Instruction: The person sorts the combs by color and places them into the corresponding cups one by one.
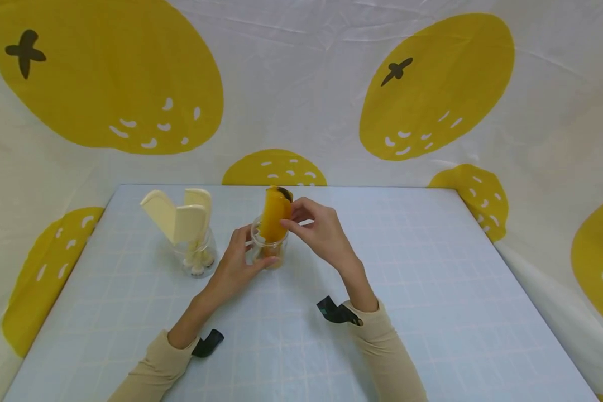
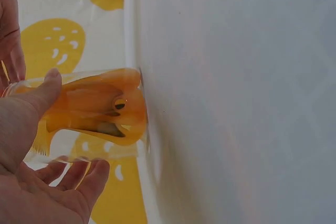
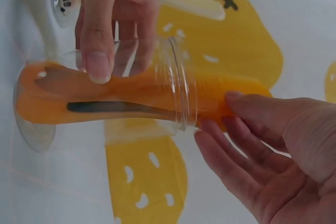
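My left hand (image 1: 235, 269) holds a clear glass jar (image 3: 180, 82) standing on the table, thumb on one side and fingers on the other. Inside the jar, orange combs (image 2: 100, 100) stand with their rounded handle ends down; fine teeth show in the left wrist view. A dark strip runs along one handle. Above the rim, my right hand (image 1: 322, 228) pinches the upper part of an orange comb (image 1: 275, 215) between thumb and fingers. A dark piece shows behind its top. How many combs are in the jar I cannot tell.
Left of my left hand, another glass jar (image 1: 211, 245) holds several cream paddle-shaped utensils (image 1: 190, 223), their wide ends up and leaning outward. A pale blue checked cloth (image 1: 432, 290) covers the table. Behind hangs a white curtain (image 1: 291, 84) printed with yellow fruit.
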`<action>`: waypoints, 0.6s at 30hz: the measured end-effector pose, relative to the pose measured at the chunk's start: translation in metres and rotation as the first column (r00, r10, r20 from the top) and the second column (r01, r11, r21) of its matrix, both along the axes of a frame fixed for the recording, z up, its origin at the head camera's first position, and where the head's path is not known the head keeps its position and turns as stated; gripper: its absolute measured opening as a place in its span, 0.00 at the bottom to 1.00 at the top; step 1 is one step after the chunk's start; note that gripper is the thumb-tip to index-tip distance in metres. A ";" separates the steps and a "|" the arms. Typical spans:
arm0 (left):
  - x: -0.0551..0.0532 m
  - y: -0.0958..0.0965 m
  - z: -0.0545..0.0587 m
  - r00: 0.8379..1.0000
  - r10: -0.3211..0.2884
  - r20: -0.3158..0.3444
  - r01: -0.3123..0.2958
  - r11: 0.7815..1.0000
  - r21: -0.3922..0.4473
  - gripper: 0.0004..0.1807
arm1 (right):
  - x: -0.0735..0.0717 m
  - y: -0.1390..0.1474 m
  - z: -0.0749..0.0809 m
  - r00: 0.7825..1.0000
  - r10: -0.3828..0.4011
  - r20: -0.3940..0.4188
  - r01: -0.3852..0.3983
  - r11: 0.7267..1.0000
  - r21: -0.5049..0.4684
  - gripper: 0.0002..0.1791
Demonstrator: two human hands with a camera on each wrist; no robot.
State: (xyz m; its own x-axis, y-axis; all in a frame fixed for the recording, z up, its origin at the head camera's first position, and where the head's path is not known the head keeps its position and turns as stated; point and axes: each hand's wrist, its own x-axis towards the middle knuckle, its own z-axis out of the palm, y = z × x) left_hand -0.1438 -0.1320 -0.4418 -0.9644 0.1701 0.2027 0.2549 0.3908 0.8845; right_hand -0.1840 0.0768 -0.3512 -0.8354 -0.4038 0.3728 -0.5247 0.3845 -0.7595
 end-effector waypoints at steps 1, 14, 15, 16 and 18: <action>0.000 0.000 0.000 1.000 -0.001 0.003 0.001 1.000 0.002 0.46 | -0.001 0.001 0.000 1.000 -0.008 -0.004 0.008 1.000 0.004 0.11; 0.007 -0.007 0.004 0.997 0.002 0.073 0.011 0.983 -0.184 0.52 | -0.003 0.027 -0.002 0.995 -0.074 0.069 0.072 0.997 0.025 0.10; 0.009 -0.008 0.004 0.998 0.006 0.061 0.008 0.975 -0.221 0.52 | -0.003 0.030 -0.004 0.995 -0.070 0.072 0.069 0.997 0.027 0.11; 0.012 -0.010 0.005 0.999 0.013 0.050 0.000 0.967 -0.254 0.51 | -0.004 0.032 -0.005 0.995 -0.066 0.072 0.064 0.998 0.030 0.11; 0.018 -0.015 0.006 1.000 0.021 0.012 -0.016 0.946 -0.323 0.49 | -0.003 0.037 -0.009 0.997 -0.057 0.058 0.054 0.997 0.045 0.12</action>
State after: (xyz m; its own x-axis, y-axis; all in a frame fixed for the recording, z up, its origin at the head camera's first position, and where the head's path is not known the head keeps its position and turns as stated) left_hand -0.1255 -0.1468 -0.4360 -0.9705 0.2061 0.1252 0.2324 0.6606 0.7139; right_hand -0.1873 0.1138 -0.3605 -0.8771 -0.3709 0.3053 -0.4564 0.4454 -0.7702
